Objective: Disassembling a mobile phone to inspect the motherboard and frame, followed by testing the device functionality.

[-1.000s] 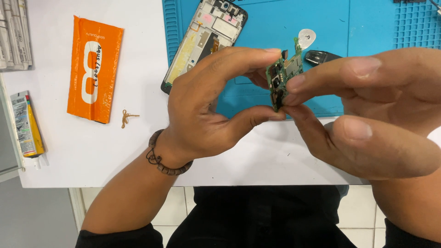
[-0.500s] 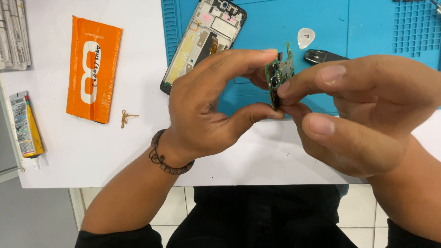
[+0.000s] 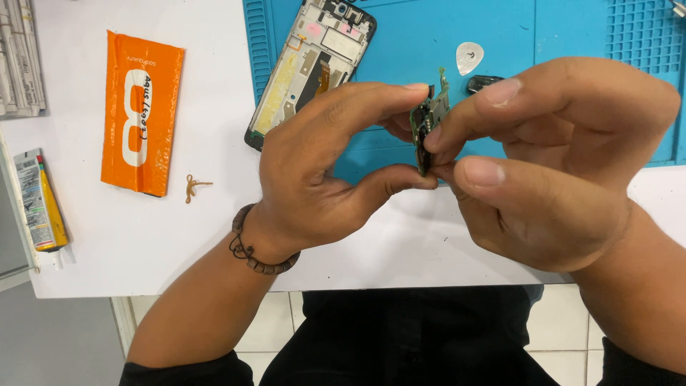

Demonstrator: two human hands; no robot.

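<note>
- Head view, looking down on a white table [image 3: 143, 250] with a blue work mat [image 3: 572, 43] at twelve o'clock.
- Left hand [image 3: 321, 171] raised above the table edge, forefinger and thumb pinched on a small green circuit board [image 3: 427, 121].
- Right hand [image 3: 557, 157] meeting it from three o'clock, forefinger and thumb gripping the same board on the opposite side.
- Circuit board held upright and edge-on between both hands, above the near edge of the mat, clear of the surface.
- Beaded bracelet [image 3: 257, 259] around the left wrist, at seven o'clock from the board.
- Opened phone frame [image 3: 311, 61] lying tilted on the mat at ten o'clock from the board, partly behind the left forefinger.
- White pick [image 3: 469, 57] flat on the mat at one o'clock, just beyond the fingertips; small dark part [image 3: 484, 83] beside it, kind cannot tell.
- Orange packet [image 3: 141, 111] flat on the table far out at nine o'clock, well apart from the hands.
- Tiny tan knotted scrap [image 3: 193, 187] near the packet's lower right corner.
- Glue tube [image 3: 41, 204] at the table's left edge, at eight o'clock.
</note>
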